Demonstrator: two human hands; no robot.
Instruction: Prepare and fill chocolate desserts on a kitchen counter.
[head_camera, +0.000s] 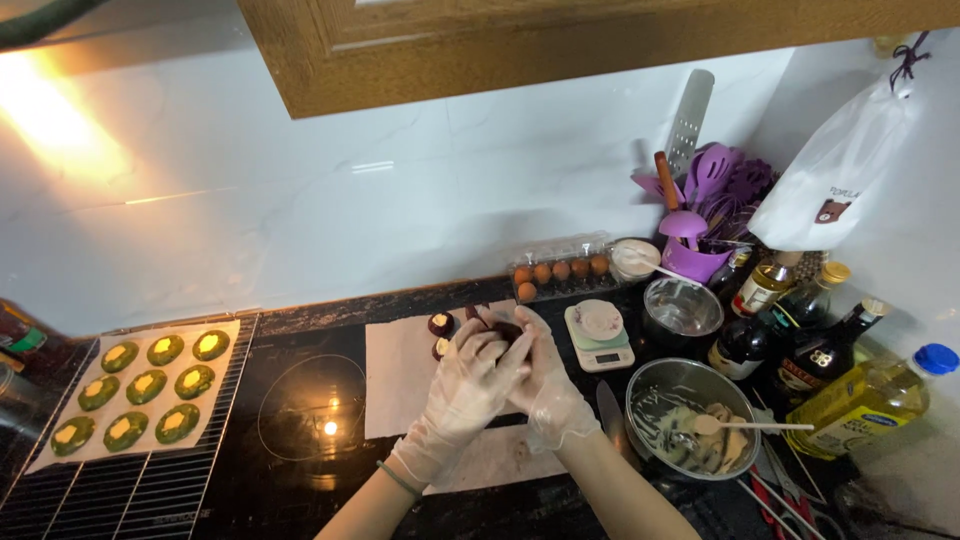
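Observation:
Both my hands wear thin clear gloves and are pressed together over a white sheet of paper (395, 375) on the dark counter. My left hand (462, 390) and my right hand (540, 375) cup a dark brown ball of dough (503, 331) between their fingertips. Two small dark dough balls with pale centres (440, 323) lie on the paper just beyond my fingers.
A wire rack (120, 480) at left carries paper with several green cookies with yellow centres (147, 386). At right stand a metal bowl with spoon (688, 420), a small scale (598, 335), an egg carton (560, 270), purple utensils (705, 215), bottles (800, 340) and an oil bottle (875, 400).

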